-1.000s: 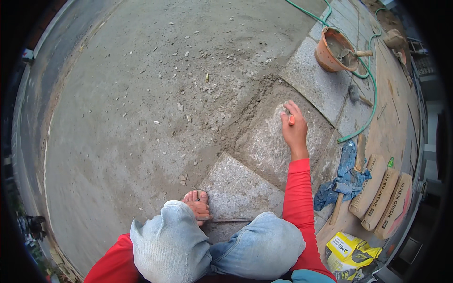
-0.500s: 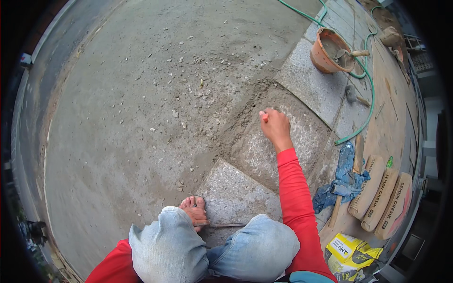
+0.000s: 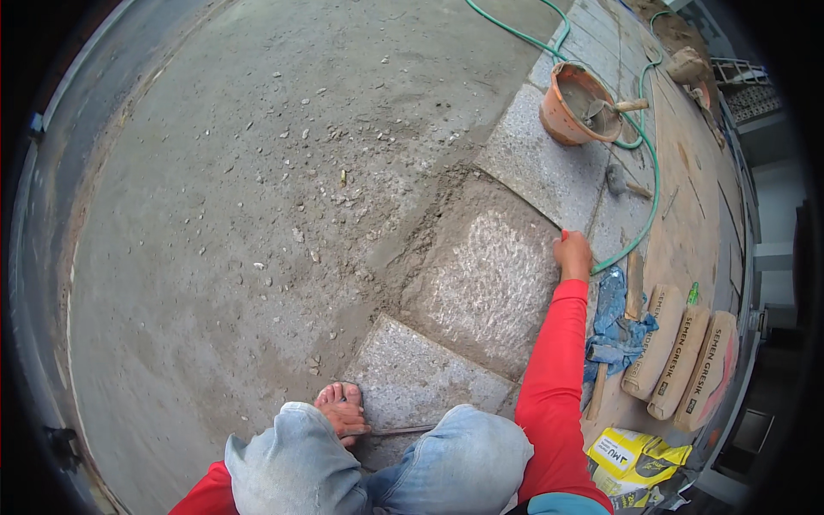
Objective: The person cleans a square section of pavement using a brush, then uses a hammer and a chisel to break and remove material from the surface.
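My right hand (image 3: pixel 572 253) is closed around a small red-orange piece, likely a handle; little of it shows past the fingers, so its kind is hidden. It is at the right corner of a square patch (image 3: pixel 493 279), rough and whitish in the middle with grey mortar around it. A speckled grey paving slab (image 3: pixel 549 163) borders the patch's far right side. Another slab (image 3: pixel 421 373) lies nearer, in front of my knees. My left hand (image 3: pixel 346 422) lies across my bare foot (image 3: pixel 333 394), its fingers laid over it; my knee hides the wrist.
An orange bucket (image 3: pixel 562 120) of wet mortar holds a wooden-handled trowel (image 3: pixel 631 106). Close by lie a mallet (image 3: pixel 616 180) and a green hose (image 3: pixel 657 189). To the right are blue plastic (image 3: pixel 611 318), brown cement bags (image 3: pixel 682 360) and a yellow bag (image 3: pixel 635 463). Loose crumbs dot the concrete (image 3: pixel 215 257).
My right hand has moved right and slightly nearer, from above the rough patch to its right corner, still gripping the red-orange piece. The view has shifted slightly. My left hand stays on the foot.
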Demonstrator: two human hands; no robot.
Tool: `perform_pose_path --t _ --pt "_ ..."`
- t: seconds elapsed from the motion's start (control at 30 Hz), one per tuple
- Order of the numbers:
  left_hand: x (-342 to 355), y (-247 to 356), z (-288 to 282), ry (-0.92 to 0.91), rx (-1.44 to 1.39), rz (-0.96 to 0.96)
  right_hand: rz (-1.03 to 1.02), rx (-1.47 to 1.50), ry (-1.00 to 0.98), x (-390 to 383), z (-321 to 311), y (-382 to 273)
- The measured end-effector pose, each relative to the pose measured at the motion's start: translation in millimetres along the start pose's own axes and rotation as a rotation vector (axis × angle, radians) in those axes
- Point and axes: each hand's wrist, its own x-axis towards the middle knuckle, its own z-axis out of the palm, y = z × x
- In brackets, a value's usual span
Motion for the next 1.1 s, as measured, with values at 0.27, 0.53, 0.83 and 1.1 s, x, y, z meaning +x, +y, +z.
perform_pose_path --t 0.27,0.53,0.83,1.1 --pt "22 34 19 -0.288 0.086 -0.852 -0.497 1.134 -0.466 34 10 -126" --pt "-22 -52 117 0.098 -0.118 -0.309 -0.615 0.228 0.028 12 12 -163" --pt "-46 -62 154 0.203 0.009 -0.239 -0.159 0.166 0.15 100 -15 -58" --pt "-25 -22 114 0.326 0.246 -0.462 -0.513 1.19 -0.46 90 27 -185"
